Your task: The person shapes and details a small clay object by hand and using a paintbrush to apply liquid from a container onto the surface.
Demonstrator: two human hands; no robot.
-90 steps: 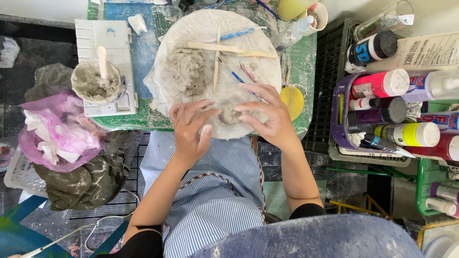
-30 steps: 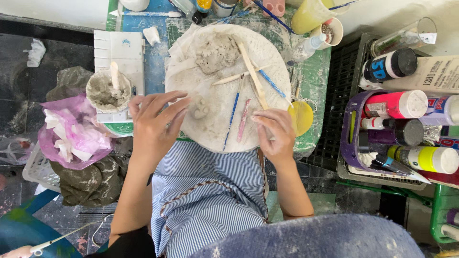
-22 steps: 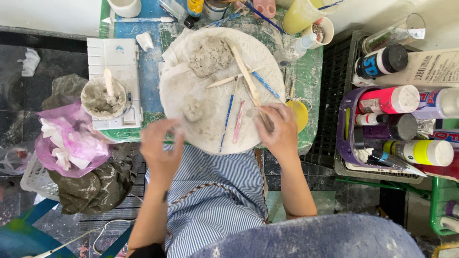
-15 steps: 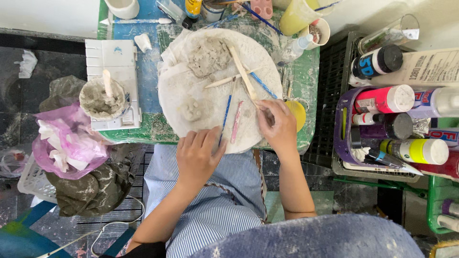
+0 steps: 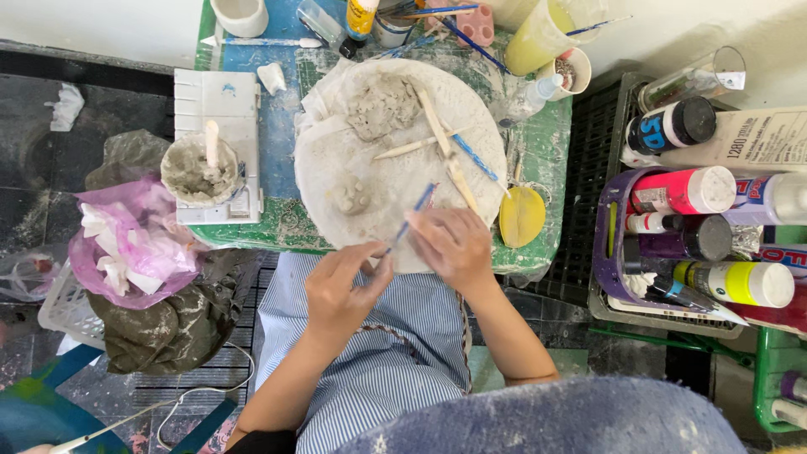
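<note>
My left hand (image 5: 345, 290) pinches the lower end of a thin blue-handled tool (image 5: 418, 208) at the near edge of a round, clay-smeared board (image 5: 332, 151). My right hand (image 5: 454, 248) is curled just right of the tool, fingertips close to it; what it holds is hidden. On the board lie a grey clay lump (image 5: 382, 105), a small shaped clay piece (image 5: 351, 197), wooden modelling sticks (image 5: 435, 122) and a second blue tool (image 5: 475, 160).
Left of the board, a clay-filled bowl with a stick (image 5: 200, 168) sits on a white palette (image 5: 217, 101). A yellow disc (image 5: 521, 217) lies to the right. A purple basket (image 5: 603, 252) of paint bottles stands far right. A pink bag (image 5: 126, 244) hangs lower left.
My left hand came back from the board's left side to its near edge and took the blue tool's end. My right hand slid down and left toward it.
</note>
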